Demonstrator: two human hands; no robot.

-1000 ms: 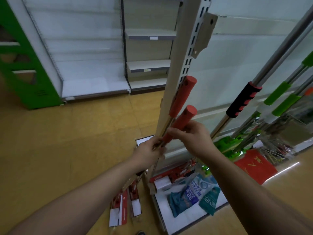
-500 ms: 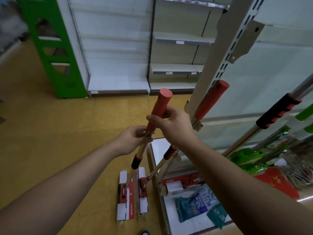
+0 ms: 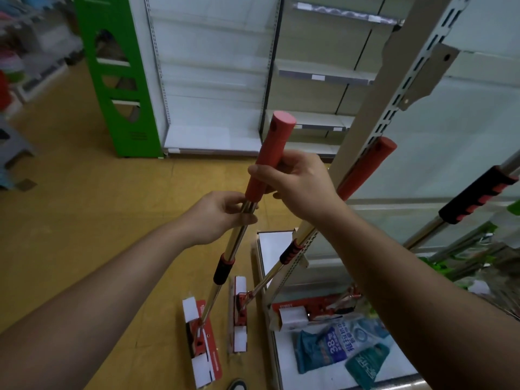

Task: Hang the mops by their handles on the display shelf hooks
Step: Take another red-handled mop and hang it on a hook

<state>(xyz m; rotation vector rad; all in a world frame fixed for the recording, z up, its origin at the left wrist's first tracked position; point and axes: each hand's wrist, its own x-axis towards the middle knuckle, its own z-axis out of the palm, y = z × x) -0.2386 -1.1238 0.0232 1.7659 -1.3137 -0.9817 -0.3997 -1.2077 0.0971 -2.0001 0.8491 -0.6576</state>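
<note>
The mop [image 3: 235, 243] we hold runs on a steep slant: its head [image 3: 200, 333] is down by the floor [image 3: 84, 220] at lower left, and its red grip [image 3: 277, 142] is uppermost, just left of the slotted upright [image 3: 408, 80]. Our right hand [image 3: 301, 187] curls its fingers [image 3: 261, 175] round the grip's lower half. Our left hand [image 3: 216, 218] pinches the bare metal shaft just beneath. The shelf lies to the grip's right, so the right hand is nearer. We judge the top end must swing rightward, though no hook shows clearly. A second mop [image 3: 365, 170] leans against that upright.
</note>
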